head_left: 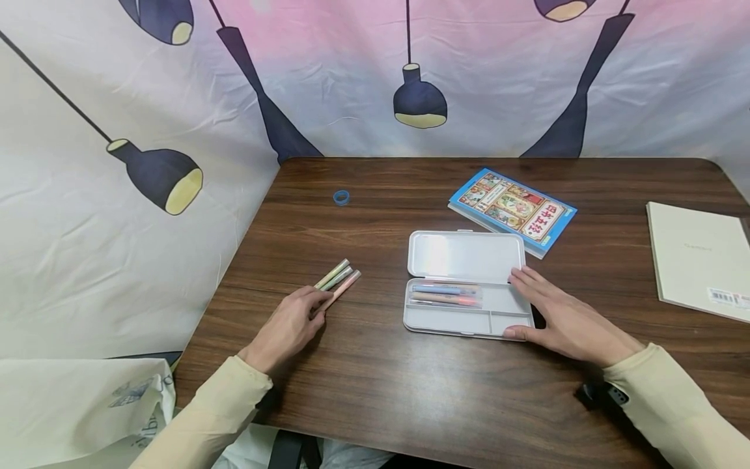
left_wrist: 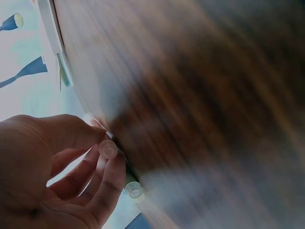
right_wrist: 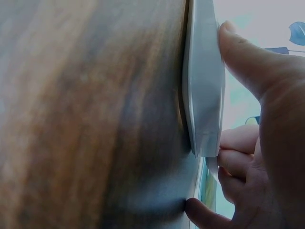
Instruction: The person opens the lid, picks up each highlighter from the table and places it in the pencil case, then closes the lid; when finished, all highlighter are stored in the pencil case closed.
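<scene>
On the left of the table my left hand pinches a pink pen between thumb and fingers. Beside it lie a yellow pen and a green pen; the left wrist view shows the held pen's round end. A white pencil case lies with its lid folded back. Inside, blue and pink pens sit in a clear holder in the left compartment. My right hand rests spread at the case's right end, thumb on the front rim, fingers near the hinge.
Behind the case lies a blue-edged book, close to the lid's corner. A cream notebook is at the far right. Toward the back left sits a blue tape ring. A white bag stands by the table's left edge.
</scene>
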Available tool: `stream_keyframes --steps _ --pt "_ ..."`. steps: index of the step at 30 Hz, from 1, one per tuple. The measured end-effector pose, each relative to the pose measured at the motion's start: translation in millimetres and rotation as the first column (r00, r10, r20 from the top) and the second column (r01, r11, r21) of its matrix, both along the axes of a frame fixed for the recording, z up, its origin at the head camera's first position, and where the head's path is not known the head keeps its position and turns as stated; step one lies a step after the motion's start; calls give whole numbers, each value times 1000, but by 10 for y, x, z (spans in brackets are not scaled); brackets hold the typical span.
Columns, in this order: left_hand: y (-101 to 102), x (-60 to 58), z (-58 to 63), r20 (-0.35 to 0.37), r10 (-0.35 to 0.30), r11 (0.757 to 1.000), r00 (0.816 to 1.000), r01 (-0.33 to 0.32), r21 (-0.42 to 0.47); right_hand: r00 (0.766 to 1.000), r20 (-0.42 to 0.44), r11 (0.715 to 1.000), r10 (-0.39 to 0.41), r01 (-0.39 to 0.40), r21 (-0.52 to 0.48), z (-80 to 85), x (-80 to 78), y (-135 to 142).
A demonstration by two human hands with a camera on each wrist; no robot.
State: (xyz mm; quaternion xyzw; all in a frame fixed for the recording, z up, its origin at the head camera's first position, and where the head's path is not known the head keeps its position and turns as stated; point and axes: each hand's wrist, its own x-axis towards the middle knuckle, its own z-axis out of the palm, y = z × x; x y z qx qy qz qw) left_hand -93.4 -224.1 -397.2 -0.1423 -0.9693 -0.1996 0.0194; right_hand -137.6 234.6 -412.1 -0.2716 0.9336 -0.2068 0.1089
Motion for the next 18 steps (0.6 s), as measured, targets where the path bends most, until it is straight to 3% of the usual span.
stream_keyframes --steps 18 --pt "20 16 18 -41 -22 1000 999 23 4 1000 6 1000 -1 1 -6 -6 -1 4"
